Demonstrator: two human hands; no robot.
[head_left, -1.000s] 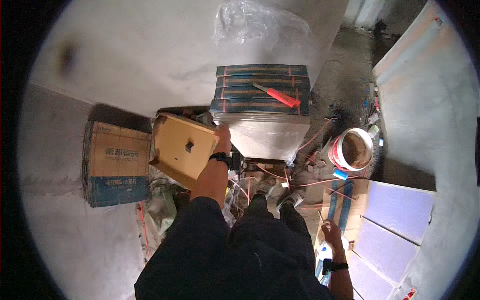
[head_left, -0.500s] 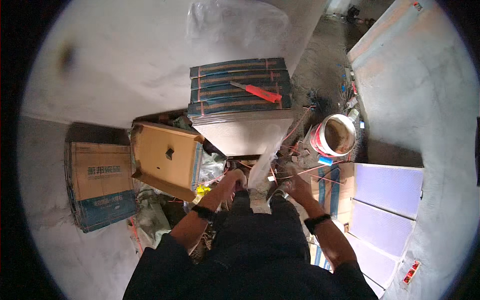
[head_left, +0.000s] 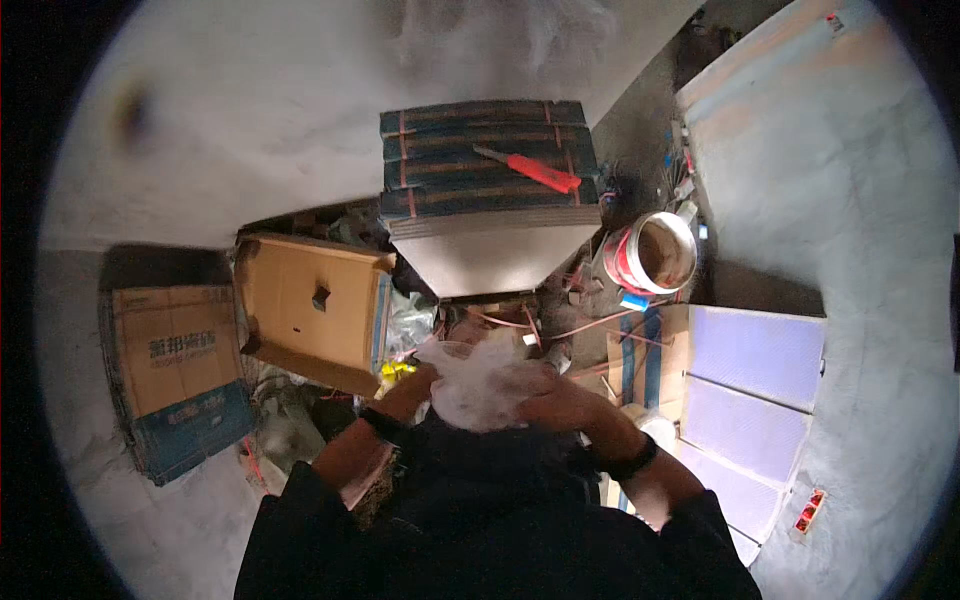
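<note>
A bunched sheet of thin, clear plastic film (head_left: 475,375) is gathered in front of my body. My right hand (head_left: 550,397) grips its right side, the fingers bent into the folds and slightly blurred. At the film's left edge is my left hand (head_left: 422,385), mostly covered by the plastic, with its fingers hidden. Ahead stands a stack of pale tiles (head_left: 500,252) beside dark blue boxed packs (head_left: 440,172). A utility knife (head_left: 540,172) with a red handle and its blade out lies across the packs, away from both hands.
An opened cardboard box (head_left: 310,312) and flat cartons (head_left: 180,370) lean at the left. On the right are a red-and-white bucket (head_left: 660,255) and purple-backed tiles (head_left: 750,360) along the wall. Orange straps (head_left: 575,328) and scraps litter the floor between.
The film, earlier hanging long between my hands, is now bunched close to my body. My hands have come nearer together, and the whole view has shifted slightly.
</note>
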